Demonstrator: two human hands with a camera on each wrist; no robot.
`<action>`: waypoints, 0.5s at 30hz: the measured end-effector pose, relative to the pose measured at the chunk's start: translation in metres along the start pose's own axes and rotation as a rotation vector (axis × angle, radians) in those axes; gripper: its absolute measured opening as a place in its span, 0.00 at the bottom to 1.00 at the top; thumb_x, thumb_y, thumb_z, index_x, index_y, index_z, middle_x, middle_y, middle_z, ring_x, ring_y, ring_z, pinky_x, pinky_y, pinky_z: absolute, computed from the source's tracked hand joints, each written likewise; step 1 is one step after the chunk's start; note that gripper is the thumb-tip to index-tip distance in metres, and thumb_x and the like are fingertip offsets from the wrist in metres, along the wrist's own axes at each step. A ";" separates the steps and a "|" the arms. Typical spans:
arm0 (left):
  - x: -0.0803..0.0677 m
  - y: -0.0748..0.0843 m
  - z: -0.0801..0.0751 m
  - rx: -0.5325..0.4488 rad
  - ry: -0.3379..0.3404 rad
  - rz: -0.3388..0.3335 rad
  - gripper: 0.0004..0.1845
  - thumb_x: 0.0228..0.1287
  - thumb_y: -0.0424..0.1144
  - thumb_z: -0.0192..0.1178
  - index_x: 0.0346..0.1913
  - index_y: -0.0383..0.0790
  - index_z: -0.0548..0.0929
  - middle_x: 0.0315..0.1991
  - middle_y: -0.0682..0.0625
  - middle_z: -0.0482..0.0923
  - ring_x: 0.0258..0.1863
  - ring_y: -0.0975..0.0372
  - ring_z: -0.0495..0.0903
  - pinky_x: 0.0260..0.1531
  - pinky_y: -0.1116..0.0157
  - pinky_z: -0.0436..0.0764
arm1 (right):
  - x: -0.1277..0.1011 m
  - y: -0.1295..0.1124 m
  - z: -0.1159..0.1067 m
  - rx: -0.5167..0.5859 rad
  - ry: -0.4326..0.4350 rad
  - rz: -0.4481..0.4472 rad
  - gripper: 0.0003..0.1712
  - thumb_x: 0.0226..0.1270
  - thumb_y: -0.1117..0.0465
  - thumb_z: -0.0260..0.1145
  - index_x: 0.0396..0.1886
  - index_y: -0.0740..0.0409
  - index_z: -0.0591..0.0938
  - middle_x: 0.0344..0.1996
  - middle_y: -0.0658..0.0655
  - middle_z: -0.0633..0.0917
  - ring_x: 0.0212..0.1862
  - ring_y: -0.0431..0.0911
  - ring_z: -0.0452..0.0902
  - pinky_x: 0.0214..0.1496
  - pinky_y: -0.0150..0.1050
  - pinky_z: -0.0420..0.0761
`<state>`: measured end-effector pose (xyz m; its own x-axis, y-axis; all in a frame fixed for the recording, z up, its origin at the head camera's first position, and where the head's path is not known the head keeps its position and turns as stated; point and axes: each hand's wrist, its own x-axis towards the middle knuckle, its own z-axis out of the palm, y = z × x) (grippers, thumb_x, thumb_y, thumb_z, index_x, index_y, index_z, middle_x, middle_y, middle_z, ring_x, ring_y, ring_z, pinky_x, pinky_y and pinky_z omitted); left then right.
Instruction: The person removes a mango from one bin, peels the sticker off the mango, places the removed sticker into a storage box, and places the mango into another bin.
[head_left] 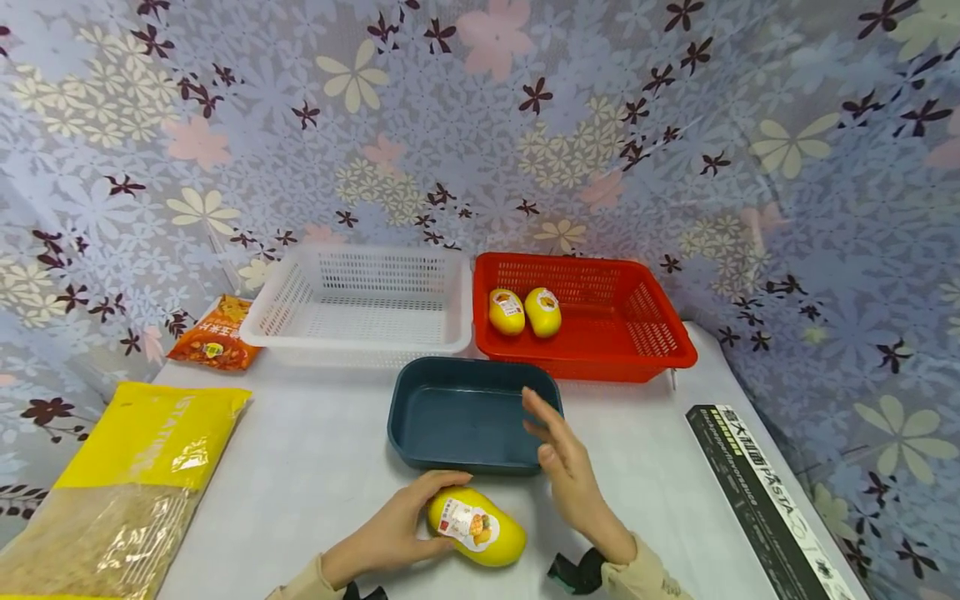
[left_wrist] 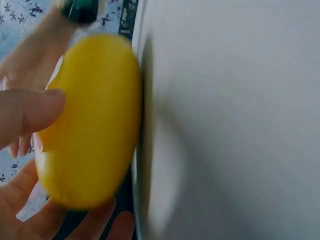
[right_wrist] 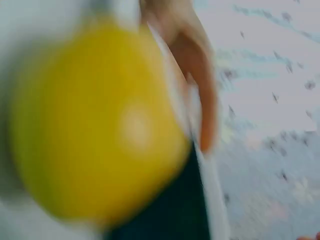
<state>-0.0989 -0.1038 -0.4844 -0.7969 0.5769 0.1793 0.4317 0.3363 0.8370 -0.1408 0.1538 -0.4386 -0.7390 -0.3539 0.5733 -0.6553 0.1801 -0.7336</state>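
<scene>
Flowered cloth hangs behind a white table (head_left: pixel 315 467) where the left hand (head_left: pixel 397 533) curls round a yellow mango-shaped fruit (head_left: pixel 476 527) lying on the surface just in front of a dark blue tray (head_left: pixel 465 414), while the right hand (head_left: pixel 570 475) hovers beside it with fingers straight, holding nothing. Being smooth and rounded (held from one side only), the fruit could roll or slip toward the table's near edge. Only the head view shows its label and two more such fruits in the red basket (head_left: pixel 645 333); the left wrist view shows fingers (left_wrist: pixel 30 112) against its plain skin, and the right wrist view is too blurred to add much.

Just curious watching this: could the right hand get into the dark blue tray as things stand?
Probably yes. The right hand hangs open at the near right edge of the dark blue tray, and nothing lies between them.
</scene>
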 end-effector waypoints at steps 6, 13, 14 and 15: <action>-0.009 0.001 -0.006 0.157 0.106 0.015 0.36 0.48 0.35 0.74 0.62 0.51 0.71 0.62 0.54 0.72 0.60 0.59 0.74 0.56 0.59 0.78 | -0.034 -0.008 0.023 0.119 -0.202 -0.021 0.29 0.76 0.62 0.50 0.73 0.65 0.59 0.68 0.60 0.72 0.67 0.41 0.70 0.61 0.39 0.77; -0.010 0.005 -0.006 0.303 0.209 -0.079 0.27 0.46 0.41 0.76 0.49 0.47 0.76 0.48 0.57 0.76 0.46 0.64 0.79 0.48 0.66 0.80 | -0.049 -0.003 0.034 -0.049 -0.487 0.287 0.50 0.60 0.50 0.71 0.76 0.49 0.54 0.74 0.54 0.62 0.71 0.45 0.62 0.69 0.43 0.70; -0.010 0.006 -0.006 0.278 0.196 -0.123 0.24 0.47 0.42 0.75 0.47 0.47 0.76 0.45 0.57 0.76 0.43 0.66 0.78 0.45 0.68 0.80 | -0.050 -0.002 0.035 -0.070 -0.516 0.344 0.52 0.58 0.47 0.72 0.77 0.46 0.54 0.75 0.51 0.60 0.72 0.45 0.60 0.70 0.44 0.68; -0.011 0.008 -0.006 0.242 0.181 -0.165 0.22 0.49 0.42 0.75 0.45 0.46 0.76 0.43 0.57 0.77 0.40 0.67 0.77 0.42 0.69 0.79 | -0.050 -0.001 0.037 -0.079 -0.535 0.385 0.54 0.56 0.45 0.73 0.77 0.45 0.54 0.75 0.51 0.58 0.72 0.47 0.60 0.71 0.46 0.67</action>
<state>-0.0894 -0.1122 -0.4766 -0.9171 0.3658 0.1583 0.3609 0.5936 0.7194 -0.0969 0.1378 -0.4798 -0.7564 -0.6541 -0.0003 -0.3842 0.4446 -0.8092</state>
